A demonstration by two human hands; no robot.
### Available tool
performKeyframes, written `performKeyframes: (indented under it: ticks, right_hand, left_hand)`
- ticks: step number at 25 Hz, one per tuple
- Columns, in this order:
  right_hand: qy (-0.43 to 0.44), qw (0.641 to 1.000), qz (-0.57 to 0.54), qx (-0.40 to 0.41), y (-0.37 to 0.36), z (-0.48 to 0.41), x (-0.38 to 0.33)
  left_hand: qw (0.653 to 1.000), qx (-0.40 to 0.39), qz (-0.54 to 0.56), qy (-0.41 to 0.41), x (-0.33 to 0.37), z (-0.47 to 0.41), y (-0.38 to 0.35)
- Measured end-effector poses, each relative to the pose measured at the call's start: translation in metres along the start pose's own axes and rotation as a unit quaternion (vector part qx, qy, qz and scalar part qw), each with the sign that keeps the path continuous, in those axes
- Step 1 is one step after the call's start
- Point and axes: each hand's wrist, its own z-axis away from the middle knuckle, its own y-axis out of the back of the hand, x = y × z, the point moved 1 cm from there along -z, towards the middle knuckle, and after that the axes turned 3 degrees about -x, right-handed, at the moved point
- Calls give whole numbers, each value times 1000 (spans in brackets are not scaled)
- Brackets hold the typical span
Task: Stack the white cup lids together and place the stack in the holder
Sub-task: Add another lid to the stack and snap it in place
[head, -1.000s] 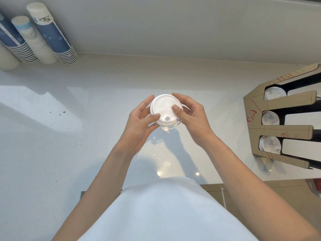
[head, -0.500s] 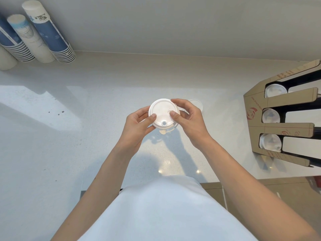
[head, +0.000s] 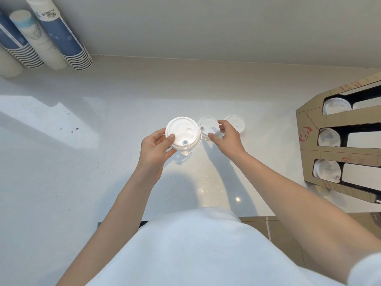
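My left hand (head: 155, 147) holds a small stack of white cup lids (head: 182, 133) above the counter, thumb on top. Two more white lids lie flat on the counter just to its right: one lid (head: 207, 126) beside the stack and another lid (head: 236, 121) farther right. My right hand (head: 227, 137) hovers over these two with fingers spread, its fingertips at the nearer lid, holding nothing. The brown cardboard holder (head: 309, 129) stands at the right edge, with white lids showing in its three slots.
Stacks of blue-and-white paper cups (head: 59, 36) lean against the wall at the back left. The white counter (head: 82, 162) runs to a front edge near my body. The wall rises directly behind the counter.
My right hand let go of the stack and moved right toward the loose lids on the counter. My left hand alone keeps the stack. The two loose lids came into view.
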Motion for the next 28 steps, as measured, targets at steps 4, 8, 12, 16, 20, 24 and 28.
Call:
performKeyframes:
  ticks: [4,8,12,16,20,24,28]
  right_hand:
    - [17,988,147,-38,-4,-23,8]
    - [31,971,230,-56,-8,-41,5]
    - [36,955,284,-76,-12,-51,1]
    - [26,940,325,-96,-14,-57,2]
    - [32,930,357,-85,-15,-61,7]
    - [33,934,349,-72,-16,-59,15]
    - [44,968,242,-49,-10,-49,14]
  left_hand:
    - [1000,7,0,-2,1,-2,0]
    - [1000,12,1,5,5,-5,-1]
    - [1000,20,2,7,11,-7,-1]
    - [1000,29,3,6,17,-9,0]
    - [1000,26,4,8,21,-10,-1]
    - [1000,28,2,6,22,-10,-1]
    - [1000,28,0,5,21,-11,0]
